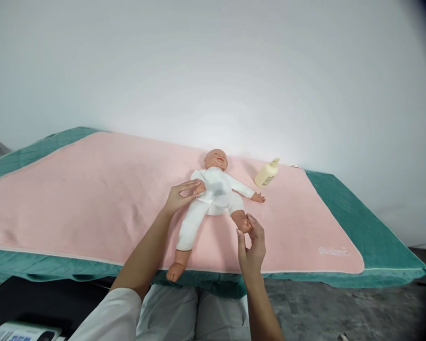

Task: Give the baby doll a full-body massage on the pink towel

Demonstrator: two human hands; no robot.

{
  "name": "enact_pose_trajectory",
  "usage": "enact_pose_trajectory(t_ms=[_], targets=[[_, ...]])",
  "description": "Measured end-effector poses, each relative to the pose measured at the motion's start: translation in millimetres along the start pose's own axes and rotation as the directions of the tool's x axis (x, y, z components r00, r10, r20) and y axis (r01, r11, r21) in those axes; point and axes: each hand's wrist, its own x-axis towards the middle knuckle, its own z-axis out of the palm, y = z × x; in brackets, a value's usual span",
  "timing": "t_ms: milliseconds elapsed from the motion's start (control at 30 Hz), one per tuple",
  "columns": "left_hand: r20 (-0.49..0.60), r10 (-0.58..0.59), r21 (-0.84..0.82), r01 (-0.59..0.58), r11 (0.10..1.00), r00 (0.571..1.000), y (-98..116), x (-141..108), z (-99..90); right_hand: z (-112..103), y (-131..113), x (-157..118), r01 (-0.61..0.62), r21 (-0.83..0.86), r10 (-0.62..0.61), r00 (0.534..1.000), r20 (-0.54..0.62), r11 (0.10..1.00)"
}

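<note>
A baby doll (pixel 218 183) in a white cloth suit lies on its back, head toward the wall and feet toward me. My left hand (pixel 178 197) is closed round the doll's small hand (pixel 200 187), which rests by its belly. Between the thumb and fingers of my right hand (pixel 252 247) is the doll's foot (pixel 242 221), its leg bent and raised. The other leg stretches straight, its bare foot (pixel 176 271) reaching over the bed's near edge. The doll's other arm points out to the right.
Under the doll a pink mat (pixel 92 203) covers most of a green bed cover (pixel 358 213). A pale yellow pump bottle (pixel 266 175) leans on the mat, right of the doll. A white wall rises behind. At lower left, a white object (pixel 28 331) lies on a black surface (pixel 57 303).
</note>
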Motion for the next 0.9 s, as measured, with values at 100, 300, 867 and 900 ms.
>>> enact_pose_trajectory(t_ms=[100,300,867,900], targets=[[0.056,0.051,0.018,-0.052,0.998,0.997,2,0,0.8,8,2,3,-0.002,0.026,0.002,1.0,0.009,1.0],[0.092,0.11,0.065,-0.116,0.991,0.99,1,1,2.4,18,5,9,0.024,0.07,-0.025,1.0,0.016,0.997],[-0.008,0.026,-0.013,-0.026,1.0,1.0,4,1,-0.8,8,6,2,-0.006,0.069,0.003,0.999,0.037,0.998],[-0.027,-0.001,-0.028,0.0,1.0,1.0,4,1,-1.5,5,6,-1,-0.012,0.065,0.009,0.999,0.038,0.998]])
